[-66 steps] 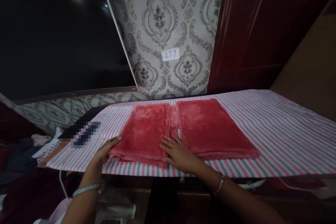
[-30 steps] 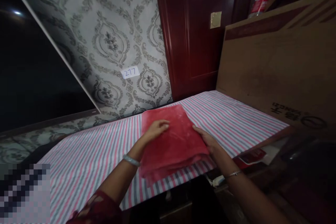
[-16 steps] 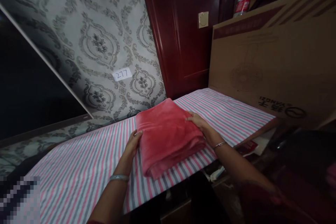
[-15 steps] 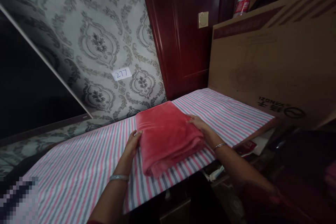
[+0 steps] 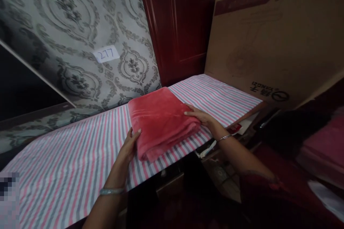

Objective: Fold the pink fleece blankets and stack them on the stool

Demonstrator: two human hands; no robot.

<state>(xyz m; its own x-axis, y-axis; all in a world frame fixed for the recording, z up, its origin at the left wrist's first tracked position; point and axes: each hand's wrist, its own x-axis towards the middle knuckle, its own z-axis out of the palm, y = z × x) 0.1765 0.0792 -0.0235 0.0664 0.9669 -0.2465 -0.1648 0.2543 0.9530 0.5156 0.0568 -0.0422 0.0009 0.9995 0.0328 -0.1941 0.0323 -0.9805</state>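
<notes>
Your left hand and right hand flank the folded red blanket on the striped cloth, thumbs lapping its edges, seemingly to steady the layers, though whether your fingers pinch beneath I cannot tell, a cardboard box standing beyond.

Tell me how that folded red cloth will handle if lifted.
The folded red cloth is probably floppy: its near edge shows soft, uneven layers. It may unfold if gripped by one layer, as no tie shows. Its plush-looking surface should resist slipping.
</notes>
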